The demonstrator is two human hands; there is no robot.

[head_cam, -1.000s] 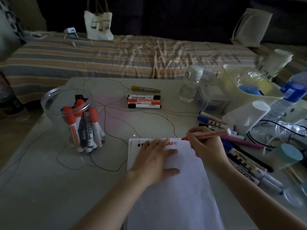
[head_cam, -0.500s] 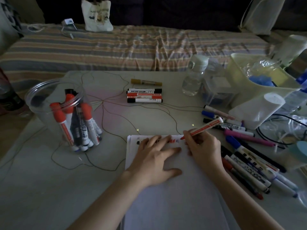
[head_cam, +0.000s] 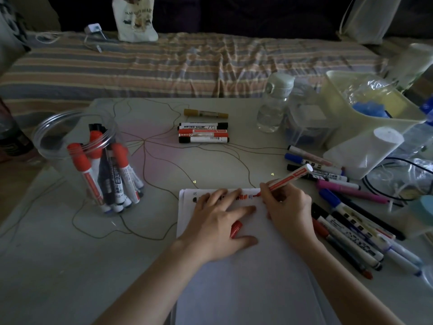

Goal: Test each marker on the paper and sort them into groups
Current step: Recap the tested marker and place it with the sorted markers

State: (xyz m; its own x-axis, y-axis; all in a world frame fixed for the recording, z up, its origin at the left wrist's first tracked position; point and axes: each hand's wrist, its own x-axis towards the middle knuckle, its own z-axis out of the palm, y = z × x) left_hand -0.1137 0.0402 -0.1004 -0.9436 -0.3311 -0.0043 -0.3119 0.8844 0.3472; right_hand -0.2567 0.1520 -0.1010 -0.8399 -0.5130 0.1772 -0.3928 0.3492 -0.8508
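We see the red marker (head_cam: 289,177) pinched in the right hand (head_cam: 287,207), tip on the paper's (head_cam: 246,277) top edge at 12 o'clock. The left hand (head_cam: 216,227) lies flat on the sheet, red cap (head_cam: 236,229) tucked by its thumb. Jar (head_cam: 77,160) at 9 o'clock; loose markers (head_cam: 351,231) at 3.

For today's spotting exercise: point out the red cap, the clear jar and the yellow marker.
red cap (head_cam: 236,229), head view, middle of the cap
clear jar (head_cam: 58,137), head view, left wall
yellow marker (head_cam: 205,113), head view, mid-barrel
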